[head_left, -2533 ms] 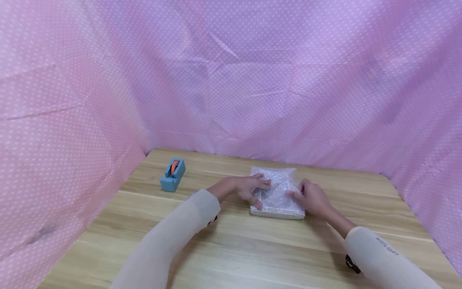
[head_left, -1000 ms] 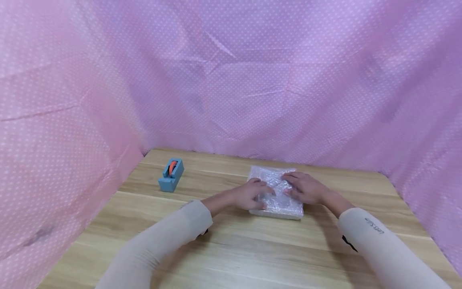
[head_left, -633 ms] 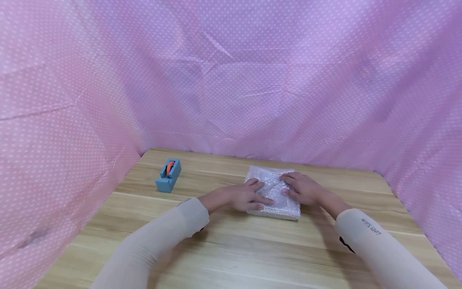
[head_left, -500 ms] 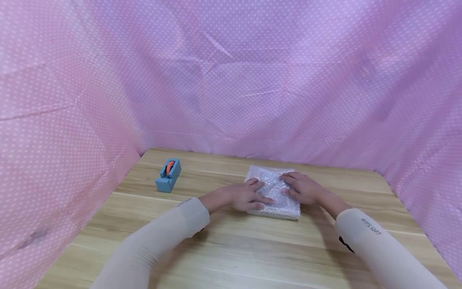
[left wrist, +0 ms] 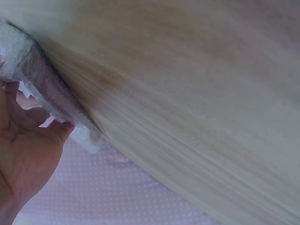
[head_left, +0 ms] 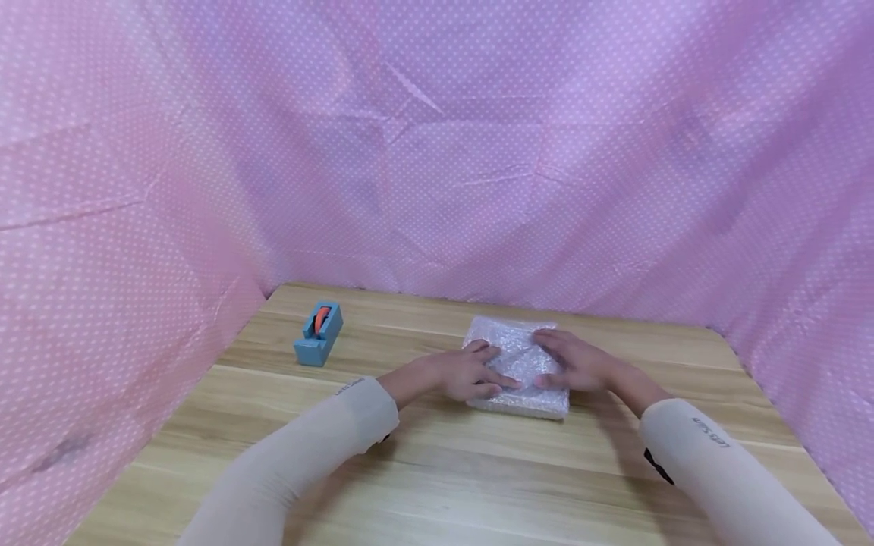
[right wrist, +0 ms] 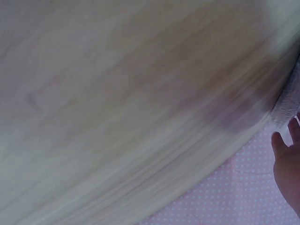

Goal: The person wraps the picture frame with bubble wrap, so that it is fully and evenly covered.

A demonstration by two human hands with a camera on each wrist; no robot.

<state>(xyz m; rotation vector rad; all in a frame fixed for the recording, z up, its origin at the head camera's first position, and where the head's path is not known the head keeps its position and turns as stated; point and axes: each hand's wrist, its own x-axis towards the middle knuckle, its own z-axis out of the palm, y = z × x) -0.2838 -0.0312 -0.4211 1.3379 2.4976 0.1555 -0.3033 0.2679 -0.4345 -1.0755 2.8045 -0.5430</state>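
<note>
A flat rectangular package in clear bubble wrap (head_left: 515,356) lies on the wooden table in the head view. My left hand (head_left: 467,373) rests on its left side with the fingers spread over the top. From the right, my right hand (head_left: 576,362) lies with extended fingers on the wrap's upper face. In the left wrist view the wrapped package (left wrist: 51,86) shows its edge beside the left hand (left wrist: 30,150). Only a corner of the package (right wrist: 288,101) and part of the right hand (right wrist: 288,164) appear in the right wrist view. What is inside the wrap is unclear.
A blue tape dispenser (head_left: 319,334) with an orange tape core stands at the table's left rear. Pink dotted cloth (head_left: 437,189) hangs behind and at both sides of the wooden table (head_left: 437,470).
Earlier the wrap's far edge stood up loosely and the right hand was at its right side; now both hands lie on the flattened top. Lately the right thumb has moved slightly nearer me.
</note>
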